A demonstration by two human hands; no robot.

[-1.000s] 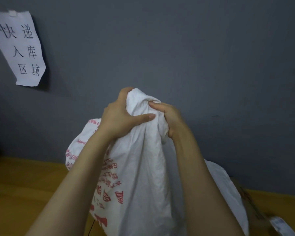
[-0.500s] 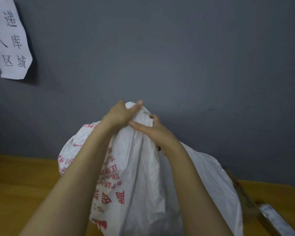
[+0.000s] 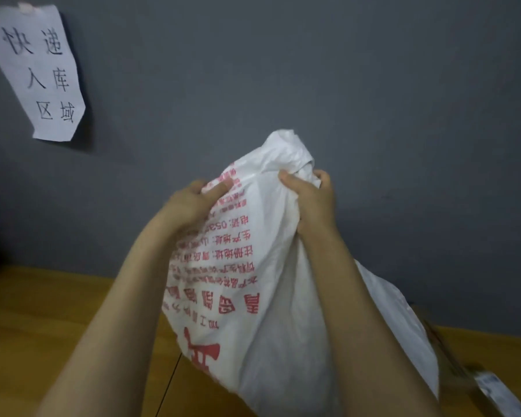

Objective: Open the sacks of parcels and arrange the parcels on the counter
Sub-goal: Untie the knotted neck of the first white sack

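White woven plastic filled the head view: the sack (image 3: pixel 277 296) stood over the wooden surface (image 3: pixel 57 311). Its base was cut off by the lower frame edge, so I could not tell whether it rested there. Its long axis rose from near me up and away to the bunched neck (image 3: pixel 286 152), set against the grey wall (image 3: pixel 373 70).

Both hands were at that top end. The left hand (image 3: pixel 190 206) pinched the printed side, with the thumb laid across the red lettering and the fingers curled behind the fabric. The right hand (image 3: pixel 313 203) gripped the gathered fabric just under the neck, fingers wrapped round it. The neck lay directly above the right hand, touching it, and up and to the right of the left hand. I judged the right hand the nearer one for loosening the closure, with the left steadying. The folds hid whether a tie or knot held the mouth.

Bare surface lay left of the sack, below the paper notice (image 3: pixel 39 70), and I judged that the better room for laying out parcels. On the right, a brown box (image 3: pixel 451 365) sat just beside the sack, partly hidden by it. A pale labelled packet (image 3: pixel 494 389) lay near the frame corner, so that side was crowded.
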